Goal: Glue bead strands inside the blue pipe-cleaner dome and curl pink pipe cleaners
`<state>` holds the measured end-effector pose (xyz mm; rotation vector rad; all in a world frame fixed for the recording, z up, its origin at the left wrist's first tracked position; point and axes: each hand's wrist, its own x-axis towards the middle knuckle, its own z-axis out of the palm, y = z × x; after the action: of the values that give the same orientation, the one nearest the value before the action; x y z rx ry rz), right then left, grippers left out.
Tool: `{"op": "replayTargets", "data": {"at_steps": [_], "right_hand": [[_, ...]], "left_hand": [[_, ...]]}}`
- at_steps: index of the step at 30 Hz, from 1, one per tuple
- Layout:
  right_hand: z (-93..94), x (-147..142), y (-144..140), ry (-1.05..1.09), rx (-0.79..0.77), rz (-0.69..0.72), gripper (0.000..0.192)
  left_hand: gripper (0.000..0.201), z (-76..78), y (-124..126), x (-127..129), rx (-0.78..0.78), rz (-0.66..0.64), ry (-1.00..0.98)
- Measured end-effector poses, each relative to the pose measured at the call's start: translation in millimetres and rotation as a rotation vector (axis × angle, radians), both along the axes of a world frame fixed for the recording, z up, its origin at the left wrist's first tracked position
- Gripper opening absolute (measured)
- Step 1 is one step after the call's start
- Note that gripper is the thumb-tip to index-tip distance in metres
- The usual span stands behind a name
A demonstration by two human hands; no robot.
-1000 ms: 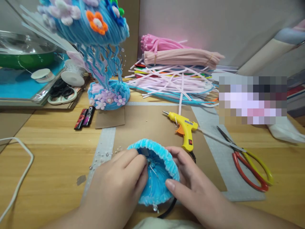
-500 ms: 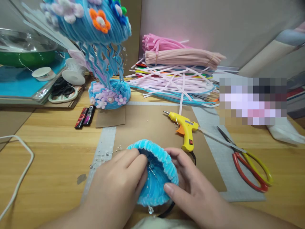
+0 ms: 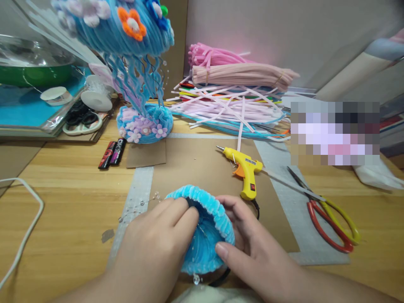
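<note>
Over the wooden tabletop [image 3: 72,202], hands [image 3: 158,235] partly hide a fuzzy blue cup [image 3: 203,256].

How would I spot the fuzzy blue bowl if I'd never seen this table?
On the wooden table, find the brown cardboard sheet. Over its near part, the right hand holds the fuzzy blue bowl, its hollow facing the viewer, with the left hand reaching into it. Unlike the flower-decorated blue dome at the back left, it shows no flowers.

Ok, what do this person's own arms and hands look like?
The left hand and right hand are bare, with no gloves, rings or bracelets in view. The visible forearms show no sleeves, watch or markings.
</note>
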<state>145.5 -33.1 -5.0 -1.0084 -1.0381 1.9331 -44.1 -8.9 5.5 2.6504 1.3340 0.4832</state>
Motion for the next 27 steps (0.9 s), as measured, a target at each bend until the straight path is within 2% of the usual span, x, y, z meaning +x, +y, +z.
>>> {"op": "replayTargets", "data": {"at_steps": [8, 13, 21, 24, 27], "right_hand": [[-0.1, 0.5, 1.6, 0.007, -0.001, 0.000, 0.037], [0.6, 0.2, 2.0, 0.021, 0.008, -0.010, 0.035], [2.1, -0.1, 5.8, 0.012, 0.000, -0.013, 0.034], [3.0, 0.4, 5.4, 0.010, -0.008, -0.019, 0.034], [3.9, 0.6, 4.5, 0.027, -0.016, -0.018, 0.033]], "left_hand": [[0.017, 1.0, 0.8, 1.1, -0.008, -0.023, 0.026], [0.009, -1.9, 2.2, -2.7, 0.007, -0.001, 0.030], [0.016, -4.5, 4.9, -1.9, -0.037, 0.037, -0.033], [0.015, -4.6, 4.3, -2.5, -0.044, 0.022, -0.016], [0.014, -4.0, 4.1, -3.2, 0.012, -0.016, 0.012]]}}
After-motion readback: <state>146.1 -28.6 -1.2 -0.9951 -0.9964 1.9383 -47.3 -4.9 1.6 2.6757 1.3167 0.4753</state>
